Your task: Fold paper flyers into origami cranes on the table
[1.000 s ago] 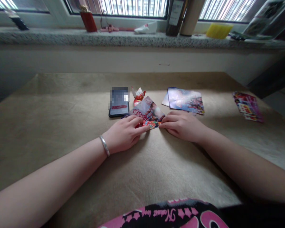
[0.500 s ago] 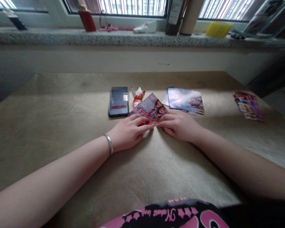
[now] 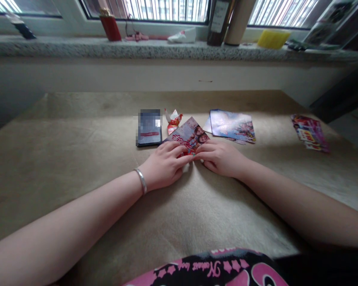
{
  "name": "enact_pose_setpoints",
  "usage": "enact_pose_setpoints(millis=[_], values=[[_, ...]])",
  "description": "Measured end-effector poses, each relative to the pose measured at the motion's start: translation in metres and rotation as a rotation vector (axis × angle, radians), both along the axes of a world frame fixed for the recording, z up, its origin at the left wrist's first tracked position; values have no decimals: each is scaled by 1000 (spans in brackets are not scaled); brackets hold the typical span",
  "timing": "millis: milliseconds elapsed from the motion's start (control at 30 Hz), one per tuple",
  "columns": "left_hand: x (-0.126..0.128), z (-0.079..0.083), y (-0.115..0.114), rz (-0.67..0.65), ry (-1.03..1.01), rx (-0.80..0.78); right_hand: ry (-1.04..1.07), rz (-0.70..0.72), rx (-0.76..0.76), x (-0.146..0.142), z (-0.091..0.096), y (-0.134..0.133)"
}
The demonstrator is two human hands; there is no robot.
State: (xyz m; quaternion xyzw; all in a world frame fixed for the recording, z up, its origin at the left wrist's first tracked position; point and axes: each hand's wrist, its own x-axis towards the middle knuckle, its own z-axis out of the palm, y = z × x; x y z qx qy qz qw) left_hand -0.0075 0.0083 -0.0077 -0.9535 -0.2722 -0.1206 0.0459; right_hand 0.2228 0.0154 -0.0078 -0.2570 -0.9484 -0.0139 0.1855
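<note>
A printed sheet of paper point(image 3: 186, 133) with faces and red lettering lies on the table, turned so that a corner points towards me. My left hand point(image 3: 168, 163), with a silver bangle at its wrist, holds the sheet's near left edge. On the near right edge, my right hand point(image 3: 220, 158) grips the sheet with bent fingers. The fingertips of both hands almost meet at the near corner, which they partly hide. Just behind the sheet stands a folded red-and-white paper figure point(image 3: 174, 121). A phone point(image 3: 149, 137) with a partly blurred screen lies left of it.
Bluish printed sheets point(image 3: 232, 125) lie right of my hands. Further right is a fan of pink-and-red printed papers point(image 3: 310, 133). The tan tabletop point(image 3: 77, 139) reaches a wall below the stone windowsill point(image 3: 155, 48), which holds a red box point(image 3: 110, 28), a bottle and a yellow block point(image 3: 273, 39).
My right hand has shifted slightly left, bringing its fingertips closer to my left hand's at the near corner. The sheet stays almost in place.
</note>
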Motion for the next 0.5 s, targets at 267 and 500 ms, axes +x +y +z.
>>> enact_pose_setpoints(millis=[267,500], values=[[-1,4,-2,6,39,58,-3,-7,-8,-1,0,-2],[-2,3,-1,17,57,53,-9,2,-5,2,0,0]])
